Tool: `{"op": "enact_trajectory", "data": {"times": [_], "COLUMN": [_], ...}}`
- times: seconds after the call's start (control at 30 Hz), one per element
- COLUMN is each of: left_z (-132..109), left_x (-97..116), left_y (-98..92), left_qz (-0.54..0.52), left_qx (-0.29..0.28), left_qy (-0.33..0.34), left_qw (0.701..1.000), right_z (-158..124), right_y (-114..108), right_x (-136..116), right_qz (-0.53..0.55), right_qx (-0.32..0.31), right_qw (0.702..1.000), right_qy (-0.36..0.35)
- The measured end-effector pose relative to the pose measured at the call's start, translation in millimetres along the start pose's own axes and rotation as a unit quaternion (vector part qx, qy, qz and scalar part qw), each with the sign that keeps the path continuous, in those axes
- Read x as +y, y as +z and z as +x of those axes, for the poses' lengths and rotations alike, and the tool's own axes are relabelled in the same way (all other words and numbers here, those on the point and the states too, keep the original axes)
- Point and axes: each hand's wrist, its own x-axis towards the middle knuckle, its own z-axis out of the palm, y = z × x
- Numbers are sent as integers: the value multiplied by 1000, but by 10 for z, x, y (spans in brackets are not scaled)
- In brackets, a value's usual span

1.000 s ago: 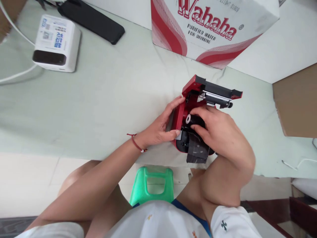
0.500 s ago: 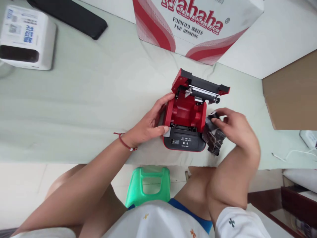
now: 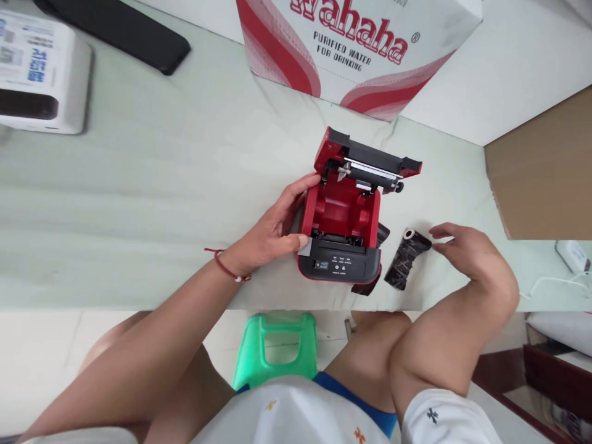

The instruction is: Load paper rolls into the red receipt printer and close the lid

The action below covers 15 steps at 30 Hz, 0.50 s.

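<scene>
A small red printer [image 3: 343, 216] with a black front panel stands on the pale green table [image 3: 176, 185], its lid tilted open at the back and its red bay bare. My left hand [image 3: 272, 231] grips the printer's left side, thumb on the front corner. A dark roll on a white core [image 3: 407, 256] lies on the table just right of the printer, with a loose dark strip [image 3: 370, 280] trailing toward the printer's front corner. My right hand [image 3: 467, 250] rests beside the roll's far end, fingers loosely apart, fingertips at or just off it.
A red and white Wahaha water carton [image 3: 361, 43] stands behind the printer. At the far left sit a white device [image 3: 41, 74] and a black flat object [image 3: 120, 31]. A brown cardboard box [image 3: 541, 172] is at the right. A green stool [image 3: 275, 348] stands under the table edge.
My right hand lifted the dark roll out of the printer's bay, carried it right and set it on the table, then let go. My left hand kept hold of the printer.
</scene>
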Motion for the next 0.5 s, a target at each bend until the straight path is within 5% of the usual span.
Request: {"op": "enact_trajectory", "data": {"times": [0.5], "left_z": [2], "left_x": [12], "left_y": [3], "left_qz": [-7], "left_qx": [-2], "left_qy": [-4], "left_qw": [1000], "right_z": [151], "right_y": [186], "right_x": [-189], "right_qz": [-17], "right_qx": [-36], "right_qw": [995], "right_qy": [-87]}}
